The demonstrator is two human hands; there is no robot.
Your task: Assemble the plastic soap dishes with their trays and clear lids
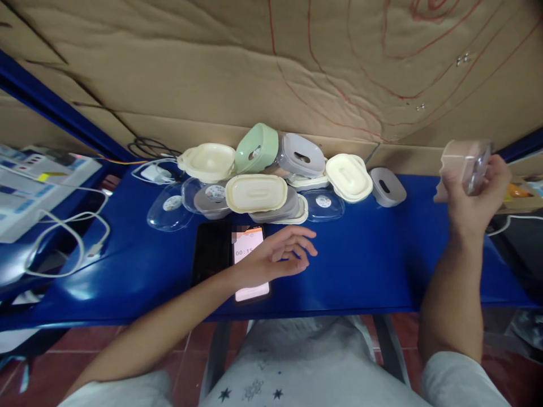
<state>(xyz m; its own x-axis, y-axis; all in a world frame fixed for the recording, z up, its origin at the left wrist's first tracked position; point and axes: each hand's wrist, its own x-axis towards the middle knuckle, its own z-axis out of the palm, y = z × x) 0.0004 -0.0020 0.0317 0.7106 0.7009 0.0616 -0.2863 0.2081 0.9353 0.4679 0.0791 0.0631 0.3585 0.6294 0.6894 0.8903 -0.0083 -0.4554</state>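
Note:
In my right hand (pixel 479 200), raised over the right end of the blue table, is a beige plastic box with a clear cover (pixel 456 161), gripped between thumb and fingers. My left hand (pixel 282 254) hangs palm inward with loosely bent, parted fingers and holds nothing; its wrist partly hides a lit phone (pixel 251 291) showing a timer. Beyond it lies a pile of plastic box parts: a green box (pixel 265 147), a grey slotted piece (pixel 303 151), cream trays (pixel 212 161) and clear lids (pixel 163 213). Another grey slotted piece (pixel 392 192) lies right of the pile.
A cardboard wall (pixel 190 68) with red lines stands behind the blue table (pixel 352 260). White cables (pixel 80 265), a charger (pixel 156 174) and a white power strip (pixel 51 195) are on the left. An open box with orange contents (pixel 520 191) sits at far right.

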